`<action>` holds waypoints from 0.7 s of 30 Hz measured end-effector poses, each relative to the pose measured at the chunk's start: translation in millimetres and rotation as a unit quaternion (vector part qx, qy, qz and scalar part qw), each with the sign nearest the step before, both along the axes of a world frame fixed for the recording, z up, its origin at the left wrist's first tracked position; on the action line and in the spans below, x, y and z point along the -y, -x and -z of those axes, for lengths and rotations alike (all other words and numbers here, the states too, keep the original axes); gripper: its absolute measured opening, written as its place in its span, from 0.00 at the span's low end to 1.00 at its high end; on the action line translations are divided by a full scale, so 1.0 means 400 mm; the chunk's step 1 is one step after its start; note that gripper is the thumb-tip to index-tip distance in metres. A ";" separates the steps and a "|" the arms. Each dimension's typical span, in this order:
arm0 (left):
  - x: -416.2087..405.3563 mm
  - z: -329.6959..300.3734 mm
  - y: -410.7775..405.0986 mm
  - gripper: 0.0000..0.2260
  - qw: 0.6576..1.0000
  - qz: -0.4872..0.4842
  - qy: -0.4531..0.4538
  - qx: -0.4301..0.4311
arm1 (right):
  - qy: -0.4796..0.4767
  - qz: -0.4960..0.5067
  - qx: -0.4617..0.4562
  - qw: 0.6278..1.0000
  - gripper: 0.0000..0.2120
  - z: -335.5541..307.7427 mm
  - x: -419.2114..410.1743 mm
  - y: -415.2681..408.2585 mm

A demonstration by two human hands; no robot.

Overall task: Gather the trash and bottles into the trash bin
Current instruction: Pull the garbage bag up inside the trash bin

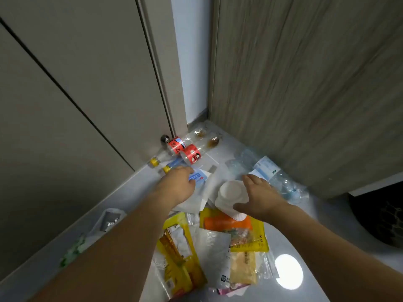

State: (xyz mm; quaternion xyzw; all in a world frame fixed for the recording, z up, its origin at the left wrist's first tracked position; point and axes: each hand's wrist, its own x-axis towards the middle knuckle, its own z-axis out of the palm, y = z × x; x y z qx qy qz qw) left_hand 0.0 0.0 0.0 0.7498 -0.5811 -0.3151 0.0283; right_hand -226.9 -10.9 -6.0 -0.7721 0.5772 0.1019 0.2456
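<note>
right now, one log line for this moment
left hand: on blue-white packet | right hand: grips white cup | bottles: on floor
</note>
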 end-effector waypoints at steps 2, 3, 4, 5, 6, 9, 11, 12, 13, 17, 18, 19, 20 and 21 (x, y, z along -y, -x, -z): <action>0.019 0.022 -0.001 0.16 0.998 -0.041 -0.012 -0.047 | -0.002 0.000 0.007 1.000 0.48 0.019 -0.003 -0.002; 0.030 0.035 0.001 0.14 0.996 -0.050 -0.015 -0.067 | -0.004 -0.002 0.008 1.000 0.50 0.028 -0.008 -0.002; 0.039 0.032 0.005 0.11 0.995 -0.058 -0.016 -0.078 | -0.008 -0.005 0.005 1.000 0.52 0.034 -0.013 -0.001; 0.049 0.041 0.012 0.09 0.995 -0.059 -0.017 -0.084 | -0.010 -0.009 0.002 1.000 0.53 0.039 -0.019 -0.004; 0.052 0.041 0.023 0.07 0.994 -0.057 -0.024 -0.085 | -0.008 -0.012 -0.004 1.000 0.54 0.045 -0.026 -0.006; 0.063 0.054 0.058 0.07 0.996 -0.035 -0.051 -0.066 | 0.009 -0.009 -0.025 1.000 0.54 0.054 -0.034 -0.008; 0.069 0.072 0.077 0.10 0.998 -0.019 -0.059 -0.032 | 0.018 -0.002 -0.029 0.999 0.52 0.063 -0.035 -0.009; 0.068 0.080 0.086 0.11 0.998 -0.014 -0.061 -0.016 | 0.017 0.002 -0.029 0.999 0.51 0.066 -0.035 -0.010; 0.068 0.093 0.090 0.12 0.998 -0.012 -0.059 -0.002 | 0.016 0.005 -0.031 0.999 0.50 0.065 -0.035 -0.011; 0.055 0.121 0.097 0.06 0.998 -0.005 -0.058 0.034 | 0.011 0.008 -0.047 0.999 0.45 0.066 -0.031 -0.007; 0.051 0.122 0.097 0.04 0.998 -0.012 -0.055 0.033 | 0.015 0.010 -0.050 0.999 0.44 0.068 -0.029 -0.005; 0.049 0.127 0.095 0.04 0.998 -0.020 -0.052 0.023 | 0.021 0.011 -0.055 0.998 0.42 0.070 -0.027 -0.005; 0.046 0.125 0.093 0.04 0.998 -0.029 -0.053 0.005 | 0.024 0.013 -0.062 0.998 0.42 0.072 -0.026 -0.004; 0.045 0.125 0.090 0.05 0.998 -0.039 -0.050 -0.024 | 0.022 0.017 -0.068 0.997 0.41 0.071 -0.024 -0.006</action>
